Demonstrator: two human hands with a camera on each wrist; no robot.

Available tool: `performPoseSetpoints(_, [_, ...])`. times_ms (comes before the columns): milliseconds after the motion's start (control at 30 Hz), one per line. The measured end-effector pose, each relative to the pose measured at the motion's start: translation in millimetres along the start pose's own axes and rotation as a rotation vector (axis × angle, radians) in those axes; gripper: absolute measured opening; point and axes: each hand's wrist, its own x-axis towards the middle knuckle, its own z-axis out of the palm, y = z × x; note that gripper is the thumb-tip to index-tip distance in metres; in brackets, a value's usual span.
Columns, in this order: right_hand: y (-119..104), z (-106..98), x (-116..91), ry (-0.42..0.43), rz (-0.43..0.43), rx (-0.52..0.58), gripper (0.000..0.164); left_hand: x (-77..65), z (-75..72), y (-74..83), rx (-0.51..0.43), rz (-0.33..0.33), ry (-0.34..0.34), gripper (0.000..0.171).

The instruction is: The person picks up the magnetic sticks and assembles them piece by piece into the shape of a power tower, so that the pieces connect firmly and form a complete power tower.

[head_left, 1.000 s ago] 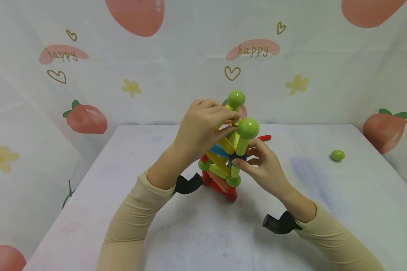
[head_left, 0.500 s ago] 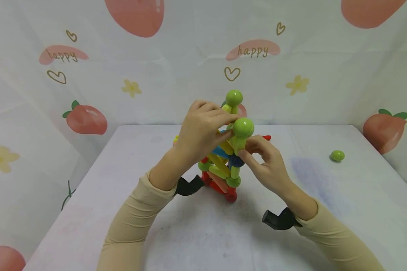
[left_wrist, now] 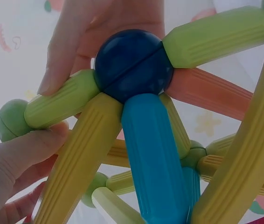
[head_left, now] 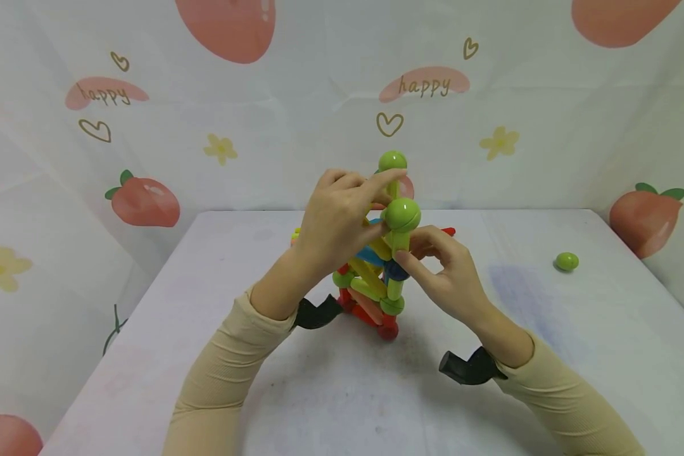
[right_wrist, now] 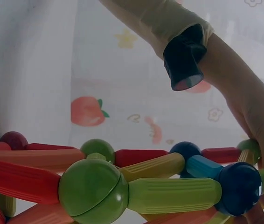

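A tower of coloured magnetic rods and balls stands mid-table in the head view. My right hand (head_left: pixel 453 278) pinches an upright light green rod (head_left: pixel 400 242) between thumb and fingers. That rod rises from a dark blue ball (head_left: pixel 396 271) and carries a green ball (head_left: pixel 403 215). From the left, my left hand (head_left: pixel 342 215) reaches in beside the green ball, index finger raised and pointing right. In the left wrist view its thumb lies by the light green rod, and a curled finger meets the end of a yellow rod (left_wrist: pixel 115 155); the grip is partly hidden.
Another green ball (head_left: pixel 392 161) tops the tower behind. A loose green ball (head_left: pixel 567 261) lies at the table's right, and a red rod (head_left: pixel 448 232) shows behind my right hand. Black camera mounts (head_left: pixel 470 367) jut from both wrists.
The front green ball and its light green rod have swung left to nearly upright. My right hand has shifted up from the dark blue ball to the rod. The left index finger has lifted.
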Motion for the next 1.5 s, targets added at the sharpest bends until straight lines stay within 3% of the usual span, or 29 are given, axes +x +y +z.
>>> performPoseSetpoints(333, [-1.1,-1.4,-1.2,-0.012,0.016,-0.012,0.018,-3.1,-3.1,-3.3,-0.077,0.049,-0.05,0.037])
performPoseSetpoints(500, [0.4,-1.6,-1.8,-0.022,0.02,-0.007,0.018,-7.8,-13.0,-8.9,-0.202,-0.008,-0.062,0.041])
performPoseSetpoints(633, [1.0,-2.4,-2.2,-0.035,0.04,-0.022,0.019,-19.1,-18.5,-25.4,-0.37,-0.125,-0.023,0.052])
performPoseSetpoints(733, [1.6,-3.4,-2.7,-0.053,0.052,-0.027,0.019,-34.2,-15.6,-40.5,-0.55,-0.279,-0.035,0.058])
performPoseSetpoints(800, [3.0,-4.6,-2.9,-0.07,0.048,-0.025,0.019,-46.8,-10.6,-49.2,-0.688,-0.41,-0.101,0.058])
performPoseSetpoints(900, [9.3,-8.7,-1.9,-0.092,0.015,0.009,0.016,-66.0,0.6,-58.6,-0.865,-0.587,-0.255,0.049])
performPoseSetpoints(1000, [22.4,-16.8,3.7,-0.063,0.012,0.067,0.012,-81.0,11.7,-63.0,-0.975,-0.689,-0.376,0.036])
performPoseSetpoints(1100, [43.8,-29.5,15.8,-0.01,0.107,0.039,0.014,-89.1,17.8,-63.0,-1.019,-0.725,-0.395,0.03])
performPoseSetpoints(1167, [62.3,-39.6,25.6,-0.025,0.242,-0.06,0.022,-91.0,19.7,-61.9,-1.057,-0.738,-0.368,0.028])
performPoseSetpoints(1300, [107.0,-56.9,39.6,-0.208,0.512,-0.256,0.036,-91.8,21.6,-59.7,-1.089,-0.74,-0.333,0.029])
performPoseSetpoints(1367, [129.3,-61.4,42.0,-0.297,0.627,-0.264,0.041,-91.1,22.4,-58.2,-1.103,-0.745,-0.332,0.029])
performPoseSetpoints(1500, [165.4,-63.8,39.9,-0.372,0.784,-0.277,0.048,-89.0,25.8,-55.7,-1.112,-0.745,-0.347,0.029])
